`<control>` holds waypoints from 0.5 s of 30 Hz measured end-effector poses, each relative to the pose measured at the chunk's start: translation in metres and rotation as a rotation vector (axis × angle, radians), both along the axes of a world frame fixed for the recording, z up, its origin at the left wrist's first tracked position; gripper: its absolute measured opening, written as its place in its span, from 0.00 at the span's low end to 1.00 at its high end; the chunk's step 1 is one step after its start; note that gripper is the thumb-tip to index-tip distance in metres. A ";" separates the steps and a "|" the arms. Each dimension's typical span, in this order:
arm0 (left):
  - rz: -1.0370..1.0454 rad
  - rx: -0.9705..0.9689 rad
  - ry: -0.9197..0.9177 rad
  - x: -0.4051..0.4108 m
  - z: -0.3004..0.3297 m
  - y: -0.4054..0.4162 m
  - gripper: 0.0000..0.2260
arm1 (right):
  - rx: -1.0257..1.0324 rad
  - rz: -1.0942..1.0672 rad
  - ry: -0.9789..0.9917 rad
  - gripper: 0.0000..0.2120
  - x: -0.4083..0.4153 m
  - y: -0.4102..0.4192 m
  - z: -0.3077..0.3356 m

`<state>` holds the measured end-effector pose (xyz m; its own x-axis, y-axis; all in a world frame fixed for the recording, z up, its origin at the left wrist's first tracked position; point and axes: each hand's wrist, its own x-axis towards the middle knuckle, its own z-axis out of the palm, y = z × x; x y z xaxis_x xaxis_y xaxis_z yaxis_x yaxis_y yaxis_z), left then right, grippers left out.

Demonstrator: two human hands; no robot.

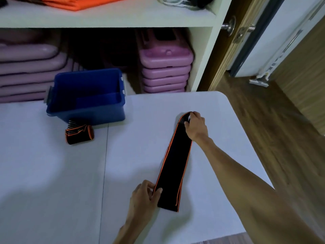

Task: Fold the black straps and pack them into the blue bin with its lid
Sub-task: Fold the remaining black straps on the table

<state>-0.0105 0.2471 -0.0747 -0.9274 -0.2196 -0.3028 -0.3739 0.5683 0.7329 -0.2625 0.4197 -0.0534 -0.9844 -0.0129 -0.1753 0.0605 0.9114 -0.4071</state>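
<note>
Overhead, white shelf (105, 20); below, white table (52, 173) (wood floor (281, 138) beside).

Big open stretch of white table (52, 173) on the near left; far left is blocked by the blue bin (86, 95) with a folded strap (79, 134) just in front.

Two black straps (173, 164) (79, 133), one blue bin (88, 95)

Single head-worn view, forward and down, close over the table (52, 173), edges perhaps distorted.
</note>
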 end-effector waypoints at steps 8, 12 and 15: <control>-0.060 -0.036 0.086 0.000 0.010 0.006 0.16 | -0.180 -0.029 -0.063 0.25 0.016 0.000 0.004; -0.297 -0.066 0.279 0.009 0.010 -0.007 0.17 | -0.328 0.014 0.097 0.23 0.073 0.000 -0.002; -0.404 -0.091 0.279 0.005 0.001 -0.018 0.14 | -0.300 0.113 0.101 0.23 0.122 0.003 -0.019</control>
